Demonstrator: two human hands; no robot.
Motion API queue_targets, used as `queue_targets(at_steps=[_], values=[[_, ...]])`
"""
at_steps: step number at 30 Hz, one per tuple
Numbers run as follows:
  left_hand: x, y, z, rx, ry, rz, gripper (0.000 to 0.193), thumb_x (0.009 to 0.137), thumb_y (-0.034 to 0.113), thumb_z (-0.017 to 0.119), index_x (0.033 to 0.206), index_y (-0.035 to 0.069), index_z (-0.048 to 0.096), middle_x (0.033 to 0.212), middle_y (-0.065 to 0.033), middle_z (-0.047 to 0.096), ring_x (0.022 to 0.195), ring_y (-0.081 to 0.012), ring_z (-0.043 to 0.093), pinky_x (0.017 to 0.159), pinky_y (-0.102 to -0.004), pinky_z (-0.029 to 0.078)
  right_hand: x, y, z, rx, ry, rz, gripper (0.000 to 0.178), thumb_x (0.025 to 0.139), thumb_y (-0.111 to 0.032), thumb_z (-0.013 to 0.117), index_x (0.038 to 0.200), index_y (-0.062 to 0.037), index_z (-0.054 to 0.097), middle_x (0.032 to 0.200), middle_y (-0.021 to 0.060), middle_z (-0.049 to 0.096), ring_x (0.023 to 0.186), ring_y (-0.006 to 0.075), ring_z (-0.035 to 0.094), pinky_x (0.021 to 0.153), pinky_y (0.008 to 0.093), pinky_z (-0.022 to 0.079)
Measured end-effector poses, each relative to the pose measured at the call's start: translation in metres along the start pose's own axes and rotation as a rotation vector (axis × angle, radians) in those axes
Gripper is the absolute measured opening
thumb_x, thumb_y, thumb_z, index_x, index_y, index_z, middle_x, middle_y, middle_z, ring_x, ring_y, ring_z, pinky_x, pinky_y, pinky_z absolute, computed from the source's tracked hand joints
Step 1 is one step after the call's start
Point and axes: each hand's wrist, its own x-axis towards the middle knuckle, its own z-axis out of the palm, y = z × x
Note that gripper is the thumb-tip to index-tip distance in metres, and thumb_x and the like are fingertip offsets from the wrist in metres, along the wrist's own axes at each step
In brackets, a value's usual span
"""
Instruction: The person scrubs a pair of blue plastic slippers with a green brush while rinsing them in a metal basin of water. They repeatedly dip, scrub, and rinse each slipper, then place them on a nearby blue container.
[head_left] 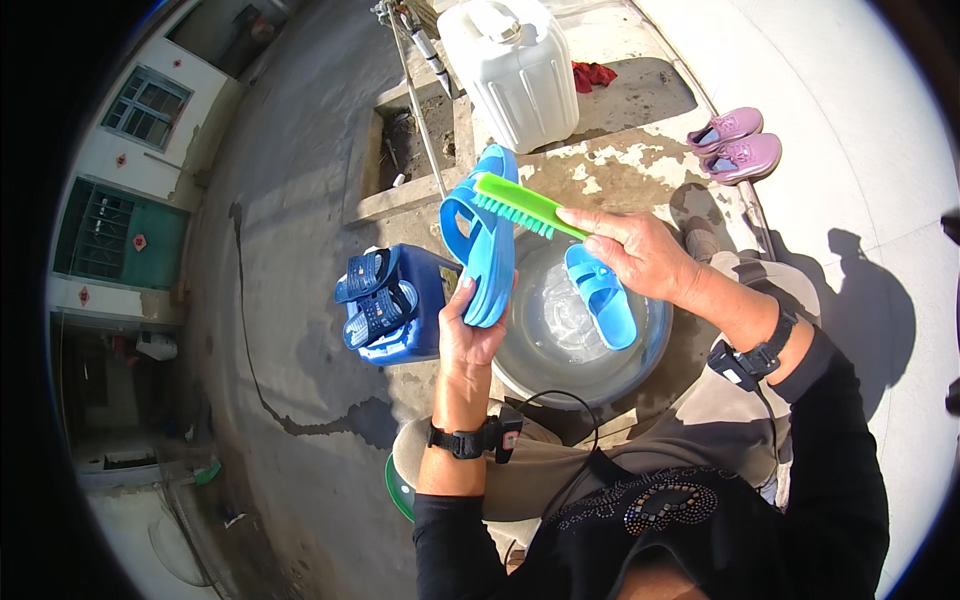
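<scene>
A light blue slide sandal [490, 250] is raised over the left side of the basin, its heel end gripped by my left hand [470, 325]. My right hand [640, 252] is closed around the handle of a bright green scrub brush [528, 205]. The brush's teal bristles face down, beside the sandal's strap and toe end; whether they touch it I cannot tell. Below, the matching blue sandal [603, 300] lies in a round basin [652, 350] holding water.
Dark blue sandals [378, 300] rest on a blue container [425, 300] at left. A white plastic jerrycan [515, 85] stands beyond the basin, near a red cloth [592, 75]. Pink shoes [742, 155] sit on the ledge at right. A thin pole [415, 100] leans over a square pit.
</scene>
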Motion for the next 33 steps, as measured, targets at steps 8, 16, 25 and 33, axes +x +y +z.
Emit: queue_targets(at_steps=[8, 16, 25, 33], values=[[-0.011, -0.013, -0.011, -0.133, -0.275, -0.281, 0.055, 0.088, 0.012, 0.055, 0.137, -0.004, 0.036, 0.129, -0.0205, 0.049, 0.105, -0.0351, 0.061, 0.073, -0.0401, 0.06, 0.023, 0.017, -0.007, -0.326, 0.168, 0.312, 0.038, 0.093, -0.017, 0.054, 0.131, -0.0183, 0.055, 0.084, 0.0195, 0.065, 0.069, 0.0334, 0.064, 0.062, 0.0371, 0.052], [-0.015, -0.012, -0.012, -0.157, -0.191, -0.285, 0.054, 0.086, 0.011, 0.058, 0.133, -0.006, 0.038, 0.123, -0.0234, 0.054, 0.099, -0.0349, 0.062, 0.063, -0.0334, 0.061, -0.002, 0.018, 0.008, -0.31, 0.022, 0.193, 0.037, 0.091, -0.018, 0.055, 0.127, -0.0229, 0.058, 0.083, 0.0172, 0.065, 0.073, 0.0336, 0.064, 0.066, 0.0409, 0.05], [-0.014, -0.019, 0.011, 0.302, -0.204, 0.007, 0.062, 0.082, -0.004, 0.058, 0.14, -0.004, 0.035, 0.125, -0.0169, 0.056, 0.105, -0.0265, 0.062, 0.091, -0.033, 0.051, 0.007, 0.024, -0.011, 0.096, 0.087, 0.27, 0.033, 0.093, -0.017, 0.052, 0.125, -0.0137, 0.06, 0.097, 0.0178, 0.068, 0.083, 0.0285, 0.067, 0.075, 0.0342, 0.052], [-0.011, -0.025, 0.018, 0.647, -0.021, 0.258, 0.065, 0.081, -0.012, 0.049, 0.143, -0.004, 0.032, 0.126, -0.0161, 0.055, 0.106, -0.0215, 0.06, 0.091, -0.031, 0.049, -0.004, 0.011, 0.001, -0.398, -0.067, 0.127, 0.038, 0.089, -0.015, 0.059, 0.126, -0.0172, 0.06, 0.088, 0.0143, 0.068, 0.077, 0.0307, 0.066, 0.067, 0.0341, 0.052]])
